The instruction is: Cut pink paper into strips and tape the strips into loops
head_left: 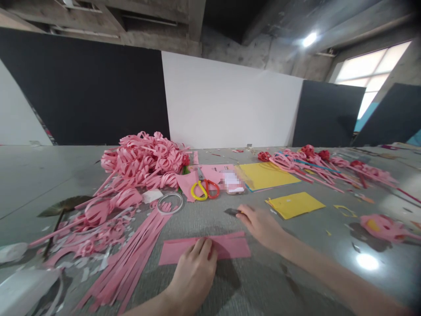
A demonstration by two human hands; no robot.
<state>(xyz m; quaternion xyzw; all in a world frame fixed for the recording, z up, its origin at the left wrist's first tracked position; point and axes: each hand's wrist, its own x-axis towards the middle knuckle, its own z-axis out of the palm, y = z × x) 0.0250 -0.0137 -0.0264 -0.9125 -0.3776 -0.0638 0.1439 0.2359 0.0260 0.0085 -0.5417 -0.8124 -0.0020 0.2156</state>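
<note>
A folded pink paper strip [232, 248] lies crosswise on the grey surface in front of me. My left hand [196, 267] presses on its middle with bent fingers held together, the fingertips at its upper fold. To the upper right of the strip, my right hand [259, 224] hovers apart from it, its thumb and fingers pinched. Something small and dark shows at those fingertips; whether it is a tool or a shadow is unclear. Scissors [204, 189] with one yellow and one red handle lie beyond the strip. Left of it are long cut pink paper strips [134, 259].
Beyond lie a phone [234, 181], yellow sheets [268, 176] and a yellow paper packet [296, 205]. A roll of tape [170, 203] touches the cut strips. Curled pink paper flowers [144, 158] heap at far left, more paper stems [315, 164] at far right. Scraps are scattered around.
</note>
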